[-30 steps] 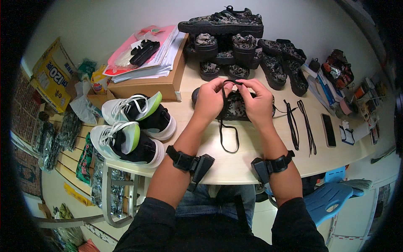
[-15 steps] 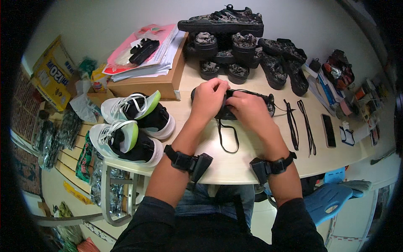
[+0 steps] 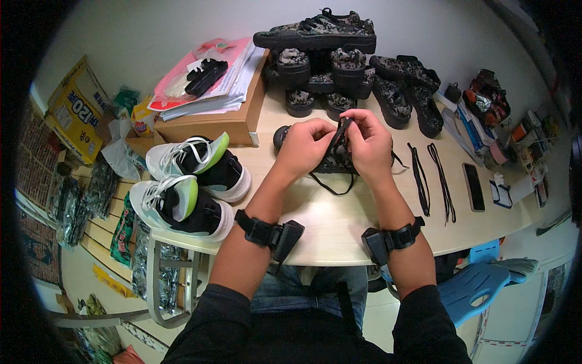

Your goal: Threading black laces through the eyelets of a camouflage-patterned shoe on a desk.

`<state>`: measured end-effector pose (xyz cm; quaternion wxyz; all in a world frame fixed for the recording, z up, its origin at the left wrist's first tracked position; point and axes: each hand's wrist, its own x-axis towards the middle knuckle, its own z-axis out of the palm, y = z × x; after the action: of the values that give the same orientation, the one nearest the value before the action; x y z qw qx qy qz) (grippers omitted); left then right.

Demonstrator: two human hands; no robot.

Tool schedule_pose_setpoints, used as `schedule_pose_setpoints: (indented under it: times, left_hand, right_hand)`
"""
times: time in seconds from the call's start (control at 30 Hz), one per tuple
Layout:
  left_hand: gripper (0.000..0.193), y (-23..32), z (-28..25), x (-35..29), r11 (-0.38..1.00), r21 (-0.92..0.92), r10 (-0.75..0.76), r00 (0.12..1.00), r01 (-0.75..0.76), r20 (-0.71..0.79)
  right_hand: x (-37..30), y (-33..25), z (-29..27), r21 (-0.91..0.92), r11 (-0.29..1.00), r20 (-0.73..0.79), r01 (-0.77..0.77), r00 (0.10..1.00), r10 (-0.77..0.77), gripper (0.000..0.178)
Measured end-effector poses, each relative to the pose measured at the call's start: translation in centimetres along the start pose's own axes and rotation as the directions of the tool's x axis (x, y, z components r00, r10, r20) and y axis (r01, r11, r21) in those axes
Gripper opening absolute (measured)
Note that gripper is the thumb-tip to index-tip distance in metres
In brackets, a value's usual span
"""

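- Mid tabletop, btwn both hands, I've got the camo shoe, lying crosswise in front of me & partly hidden by my fingers.
- R hand: thumb & fingertips pinched tog. on the black lace, holding it up at the shoe's top.
- L hand: fingers curled in by the lace, just beside the R hand; can't tell from here if they're clamped on it.
- Part of the lace loops down past the shoe's near side.
- On my R, 2 other laces lie side by side, w/ a dark phone further R.
- On my L, I see white/black sneakers near the edge; behind them a cardboard box w/ papers on top.
- At the back, a stack of camo shoes, w/ a smaller heap just R of it.
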<state>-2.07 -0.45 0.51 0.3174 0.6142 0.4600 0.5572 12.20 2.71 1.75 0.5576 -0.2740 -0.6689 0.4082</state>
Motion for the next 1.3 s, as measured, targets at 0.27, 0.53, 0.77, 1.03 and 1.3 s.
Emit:
schedule_pose_setpoints:
  times: [0.27,0.53,0.77,1.03,1.3]
  left_hand:
    - [0.015,1.3,-1.1,0.1,0.898,-0.432,-0.020,0.972,-0.087,-0.236]
    - [0.029,0.5,-1.0,0.7,0.917,-0.391,-0.143,0.979,0.077,-0.144]
    - [0.012,1.2,0.0,-0.1,0.971,0.238,0.022,0.999,-0.012,-0.040]
    - [0.015,1.3,-0.4,0.2,0.976,-0.212,0.001,0.970,-0.054,-0.245]
    - [0.017,0.4,-0.8,0.7,0.894,-0.440,-0.054,0.957,-0.080,-0.284]
  right_hand:
    - [-0.2,-0.2,-0.2,-0.343,0.938,0.299,-0.058,0.939,0.167,0.019]
    - [-0.1,0.2,-0.3,-0.214,0.974,0.084,-0.079,0.991,0.099,0.015]
    - [0.0,-1.0,-0.3,0.042,0.995,0.013,-0.089,0.996,0.088,0.016]
    - [-0.2,-0.2,-0.4,-0.336,0.933,0.293,-0.130,0.927,0.234,0.023]
    - [-0.3,0.3,-0.2,-0.358,0.933,0.228,-0.047,0.964,0.136,0.013]
